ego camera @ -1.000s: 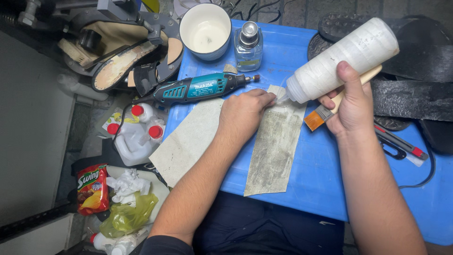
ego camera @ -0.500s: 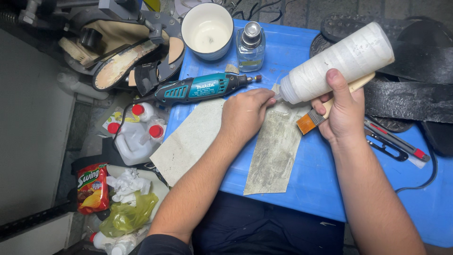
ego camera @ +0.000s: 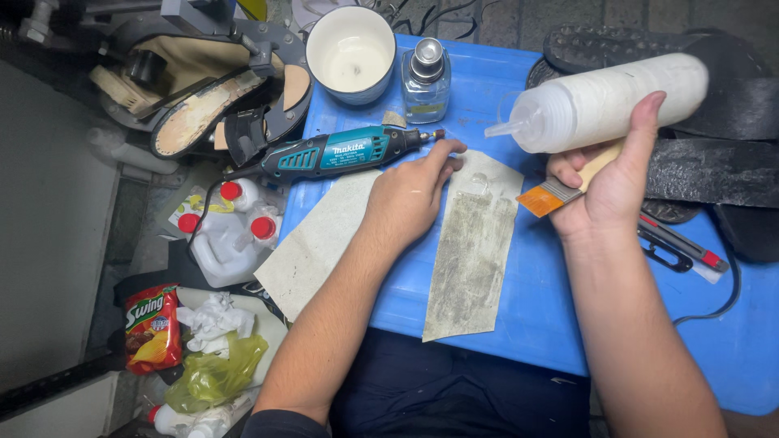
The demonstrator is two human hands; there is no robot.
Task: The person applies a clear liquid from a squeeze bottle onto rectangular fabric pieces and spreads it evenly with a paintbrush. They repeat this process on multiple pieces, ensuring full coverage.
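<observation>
My left hand [ego camera: 410,195] lies flat on the blue table [ego camera: 535,300], fingertips pressing the top left edge of a long greyish strip of material [ego camera: 471,251]. A small blob of clear glue sits on the strip's top end. My right hand [ego camera: 608,182] grips a white squeeze bottle [ego camera: 608,101], held sideways with its nozzle pointing left above the strip. The same hand also holds a small flat brush with orange bristles [ego camera: 545,197]. A second pale strip [ego camera: 320,239] lies under my left forearm.
A teal rotary tool [ego camera: 341,152] lies by my left hand. A white cup [ego camera: 351,53] and a small glass bottle [ego camera: 425,77] stand behind it. Black sole pieces [ego camera: 706,162] and a red-tipped cutter [ego camera: 677,243] lie at right. Jugs [ego camera: 227,243], a snack bag [ego camera: 152,324] and shoes [ego camera: 203,97] sit at left.
My right hand has lifted the bottle's nozzle up and to the right, off the strip's top end, leaving a bit of glue there. My left hand has stayed on the strip.
</observation>
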